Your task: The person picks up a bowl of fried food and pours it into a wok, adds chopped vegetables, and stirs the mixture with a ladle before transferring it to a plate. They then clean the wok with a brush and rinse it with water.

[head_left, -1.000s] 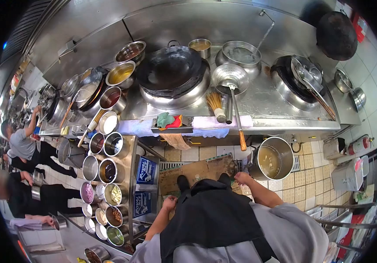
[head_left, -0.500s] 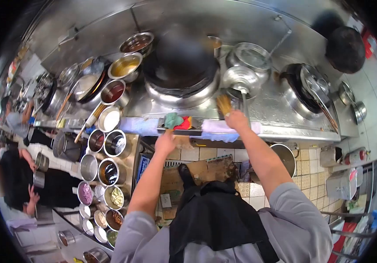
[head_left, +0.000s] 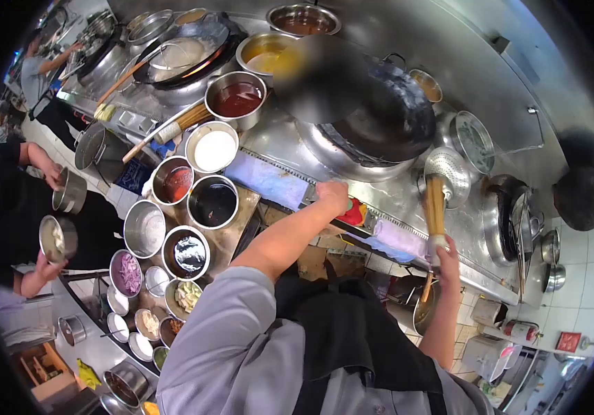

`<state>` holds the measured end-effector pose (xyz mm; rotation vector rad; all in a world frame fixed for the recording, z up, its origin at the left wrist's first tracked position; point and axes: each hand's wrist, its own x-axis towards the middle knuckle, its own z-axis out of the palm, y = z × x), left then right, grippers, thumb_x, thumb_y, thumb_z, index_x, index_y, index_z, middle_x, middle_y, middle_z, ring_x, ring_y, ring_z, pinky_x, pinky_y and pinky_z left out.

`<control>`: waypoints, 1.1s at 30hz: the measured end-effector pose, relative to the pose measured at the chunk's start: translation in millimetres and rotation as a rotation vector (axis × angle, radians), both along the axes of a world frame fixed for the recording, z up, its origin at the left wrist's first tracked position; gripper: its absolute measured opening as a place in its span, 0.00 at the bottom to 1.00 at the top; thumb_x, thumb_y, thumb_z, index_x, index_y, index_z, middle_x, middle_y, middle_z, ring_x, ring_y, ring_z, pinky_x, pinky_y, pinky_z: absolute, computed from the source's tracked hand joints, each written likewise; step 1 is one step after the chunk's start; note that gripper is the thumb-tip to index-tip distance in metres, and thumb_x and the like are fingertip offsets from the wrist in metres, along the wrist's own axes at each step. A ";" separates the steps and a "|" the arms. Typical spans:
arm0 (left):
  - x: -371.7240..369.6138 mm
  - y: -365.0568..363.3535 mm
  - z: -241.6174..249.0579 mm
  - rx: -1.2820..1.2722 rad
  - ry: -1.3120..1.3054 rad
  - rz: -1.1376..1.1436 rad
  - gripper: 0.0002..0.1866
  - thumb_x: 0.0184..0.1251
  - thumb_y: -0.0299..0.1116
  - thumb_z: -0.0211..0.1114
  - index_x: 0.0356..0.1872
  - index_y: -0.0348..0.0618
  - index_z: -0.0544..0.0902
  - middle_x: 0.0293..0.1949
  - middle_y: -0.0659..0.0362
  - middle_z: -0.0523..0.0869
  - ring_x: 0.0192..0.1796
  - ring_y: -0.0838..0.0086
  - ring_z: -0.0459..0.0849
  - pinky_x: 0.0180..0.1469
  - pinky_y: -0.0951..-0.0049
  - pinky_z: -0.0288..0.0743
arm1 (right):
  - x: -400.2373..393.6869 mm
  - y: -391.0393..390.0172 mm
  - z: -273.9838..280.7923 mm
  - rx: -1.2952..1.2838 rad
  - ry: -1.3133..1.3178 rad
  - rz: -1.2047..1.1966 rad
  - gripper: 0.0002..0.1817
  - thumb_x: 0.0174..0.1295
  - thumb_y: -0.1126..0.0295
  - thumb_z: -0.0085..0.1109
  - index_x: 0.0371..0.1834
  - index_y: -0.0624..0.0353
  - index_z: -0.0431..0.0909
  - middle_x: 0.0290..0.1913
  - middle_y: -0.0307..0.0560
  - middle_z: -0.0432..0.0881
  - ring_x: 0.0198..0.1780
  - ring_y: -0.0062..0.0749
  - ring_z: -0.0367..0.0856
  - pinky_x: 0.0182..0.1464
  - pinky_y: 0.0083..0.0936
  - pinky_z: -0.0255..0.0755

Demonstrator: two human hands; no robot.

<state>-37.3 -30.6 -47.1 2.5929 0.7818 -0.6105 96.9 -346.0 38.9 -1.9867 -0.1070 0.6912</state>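
My right hand [head_left: 447,260] is closed around the handle end of a bamboo wok brush [head_left: 435,207], its bristles pointing up beside a perforated metal strainer [head_left: 447,169]. At the counter's front edge, my left hand [head_left: 332,196] is closed over the narrow ledge, hiding what lies under its fingers. A red and yellow item [head_left: 354,213] shows right beside it, with a sliver of green. Behind my hands, a large dark wok [head_left: 387,117] sits on a round steel burner ring [head_left: 325,149], partly blurred.
Folded towels [head_left: 266,178] lie along the counter edge. To the left stand pots of red sauce [head_left: 237,101], white contents [head_left: 214,147] and dark liquid [head_left: 212,202]. A second brush [head_left: 172,129] rests near them. A co-worker's hand [head_left: 49,266] holds a metal pot [head_left: 58,238] at far left.
The view has swung left. My right hand has drawn the brush back from the counter and turned its bristles up. My left hand has moved onto the ledge, over where the green item lay.
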 end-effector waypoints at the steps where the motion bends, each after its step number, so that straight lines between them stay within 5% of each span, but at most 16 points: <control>1: -1.5 5.4 3.7 -0.059 0.001 -0.024 0.31 0.49 0.42 0.69 0.55 0.42 0.72 0.47 0.50 0.83 0.51 0.62 0.82 0.48 0.58 0.75 | -2.0 -3.0 14.0 -0.003 -0.162 0.056 0.32 0.56 0.76 0.55 0.67 0.56 0.59 0.41 0.51 0.79 0.28 0.26 0.77 0.31 0.23 0.72; 5: -35.1 19.4 24.0 -0.183 -0.194 0.054 0.36 0.50 0.47 0.70 0.59 0.40 0.70 0.44 0.50 0.83 0.49 0.63 0.83 0.43 0.63 0.79 | -20.0 62.7 126.5 -0.260 -0.523 0.417 0.30 0.56 0.76 0.58 0.65 0.58 0.65 0.46 0.51 0.80 0.41 0.27 0.79 0.43 0.24 0.72; 8: -71.2 25.8 14.3 -1.162 -0.368 0.419 0.38 0.56 0.51 0.67 0.63 0.40 0.66 0.48 0.52 0.81 0.47 0.69 0.82 0.43 0.69 0.79 | -28.7 133.8 175.6 -0.333 -1.006 0.852 0.32 0.52 0.74 0.61 0.65 0.52 0.66 0.50 0.53 0.80 0.48 0.40 0.79 0.49 0.31 0.72; 9: -87.1 19.4 6.1 -1.165 -0.361 0.421 0.38 0.56 0.51 0.67 0.63 0.40 0.66 0.48 0.52 0.81 0.47 0.69 0.82 0.43 0.69 0.79 | -30.0 162.3 184.3 -0.368 -1.068 0.999 0.33 0.51 0.72 0.62 0.65 0.50 0.67 0.51 0.53 0.79 0.49 0.46 0.79 0.50 0.34 0.72; 11: -117.9 1.6 -12.4 -1.956 -0.651 0.629 0.34 0.61 0.49 0.64 0.64 0.41 0.65 0.49 0.53 0.79 0.44 0.68 0.82 0.41 0.65 0.80 | -39.9 221.3 182.0 -0.345 -1.203 1.174 0.31 0.50 0.68 0.62 0.62 0.47 0.69 0.49 0.51 0.78 0.49 0.48 0.77 0.49 0.37 0.73; 14: -150.2 -20.2 -13.2 -2.064 -0.723 0.695 0.30 0.63 0.47 0.62 0.60 0.39 0.68 0.45 0.53 0.80 0.40 0.68 0.82 0.38 0.64 0.81 | -62.0 319.6 153.3 -0.503 -1.353 1.454 0.19 0.47 0.73 0.56 0.45 0.51 0.80 0.38 0.48 0.81 0.43 0.45 0.81 0.43 0.39 0.76; 16: -163.5 -36.0 -25.7 -1.917 -0.738 0.873 0.29 0.63 0.47 0.63 0.58 0.38 0.69 0.43 0.53 0.80 0.38 0.69 0.82 0.38 0.65 0.81 | -80.1 388.0 112.3 -0.675 -1.328 1.597 0.13 0.42 0.73 0.60 0.34 0.52 0.85 0.38 0.49 0.85 0.42 0.45 0.84 0.38 0.39 0.78; 18: -172.3 -51.4 -25.1 -1.676 -0.799 1.136 0.26 0.62 0.48 0.64 0.51 0.36 0.72 0.37 0.54 0.81 0.31 0.70 0.82 0.35 0.69 0.80 | -110.7 439.8 90.9 -0.785 -1.209 1.723 0.18 0.39 0.72 0.63 0.39 0.50 0.85 0.40 0.45 0.85 0.41 0.40 0.84 0.39 0.36 0.78; 21: -191.9 -70.8 -35.2 -1.490 -0.731 1.259 0.24 0.61 0.48 0.64 0.46 0.36 0.74 0.33 0.56 0.81 0.27 0.72 0.81 0.30 0.74 0.77 | -132.2 495.6 22.2 -0.892 -1.061 1.714 0.17 0.41 0.67 0.65 0.38 0.55 0.85 0.43 0.48 0.84 0.43 0.42 0.84 0.41 0.39 0.78; 24: -220.3 -97.2 -58.8 -1.367 -0.748 1.370 0.23 0.61 0.46 0.64 0.46 0.37 0.74 0.33 0.56 0.81 0.26 0.72 0.81 0.27 0.74 0.77 | -140.3 519.8 -33.9 -1.010 -1.050 1.992 0.19 0.46 0.63 0.66 0.44 0.53 0.83 0.47 0.49 0.83 0.49 0.42 0.81 0.48 0.38 0.75; 27: -249.3 -130.3 -85.8 -1.294 -0.748 1.661 0.23 0.60 0.46 0.65 0.46 0.37 0.74 0.34 0.56 0.81 0.26 0.71 0.81 0.26 0.73 0.77 | -142.0 521.0 29.9 -1.225 -1.035 1.987 0.20 0.46 0.66 0.67 0.45 0.54 0.83 0.47 0.49 0.83 0.49 0.43 0.81 0.49 0.39 0.74; 29: -264.9 -144.4 -93.4 -1.270 -0.784 1.762 0.25 0.58 0.46 0.67 0.46 0.37 0.73 0.35 0.56 0.81 0.28 0.71 0.81 0.27 0.72 0.78 | -134.8 511.1 28.7 -1.183 -1.107 2.028 0.19 0.44 0.68 0.68 0.43 0.55 0.84 0.47 0.50 0.83 0.49 0.43 0.81 0.48 0.38 0.75; 31: -276.0 -154.0 -107.8 -1.233 -0.772 1.810 0.24 0.57 0.46 0.68 0.45 0.37 0.74 0.35 0.56 0.81 0.29 0.72 0.81 0.28 0.72 0.79 | -123.3 496.1 8.8 -0.788 -1.238 1.835 0.17 0.44 0.69 0.66 0.41 0.56 0.84 0.45 0.51 0.83 0.47 0.44 0.82 0.47 0.37 0.76; 33: -277.5 -151.0 -103.9 -1.179 -0.705 1.799 0.24 0.57 0.46 0.68 0.45 0.38 0.75 0.35 0.57 0.81 0.29 0.72 0.81 0.27 0.72 0.79 | -114.8 474.1 -8.3 -0.695 -1.169 1.963 0.20 0.41 0.68 0.68 0.41 0.59 0.84 0.49 0.51 0.82 0.49 0.44 0.81 0.45 0.40 0.77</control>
